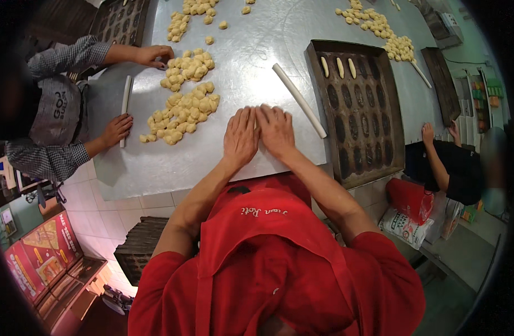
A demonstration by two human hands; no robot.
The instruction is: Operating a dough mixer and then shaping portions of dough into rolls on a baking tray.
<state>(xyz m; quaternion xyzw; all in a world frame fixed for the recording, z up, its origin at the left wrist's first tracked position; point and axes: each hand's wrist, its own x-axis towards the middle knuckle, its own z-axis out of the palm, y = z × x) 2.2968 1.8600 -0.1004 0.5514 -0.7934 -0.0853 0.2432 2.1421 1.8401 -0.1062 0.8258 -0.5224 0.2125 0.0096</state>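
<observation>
My left hand and my right hand lie side by side, palms down, on the metal table. Their fingers are stretched out and pointing away from me, with the thumbs close together. Anything under the palms is hidden. Just right of my right hand, a white rolling pin rests at a slant. Small lumps of yellow dough are heaped to the left of my left hand. Beyond the rolling pin stands a dark baking tray with rows of oval hollows; three dough sticks lie at its far end.
At the left, a person in checked sleeves has one hand on another white rolling pin. A person in black works at the right edge, near a dark tray. More dough lumps lie at the far right. Stacked trays stand below the table.
</observation>
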